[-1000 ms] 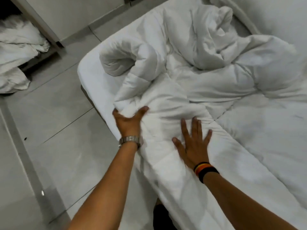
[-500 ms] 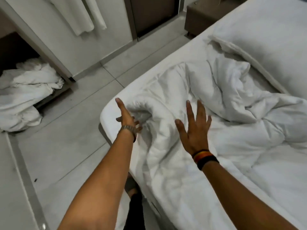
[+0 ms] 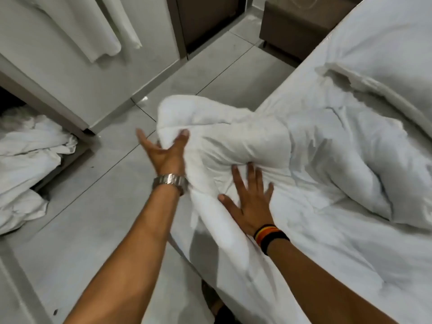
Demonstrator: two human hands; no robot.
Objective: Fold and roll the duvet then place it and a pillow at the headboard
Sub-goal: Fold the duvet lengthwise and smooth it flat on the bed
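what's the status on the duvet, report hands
Left hand gripping the duvet bundle at the bed's edge. Right hand flat, pressing it. Duvet bunched, not rolled. Pillow ahead, nothing blocking.

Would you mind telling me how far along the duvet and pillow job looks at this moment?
Early stage. Done: little; the duvet lies crumpled across the bed. In hand: the left hand cups a bunched end of it lifted at the bed's edge, while the right hand presses flat on it. Left: folding, rolling, and placing it with the pillow at the headboard, which is out of view.
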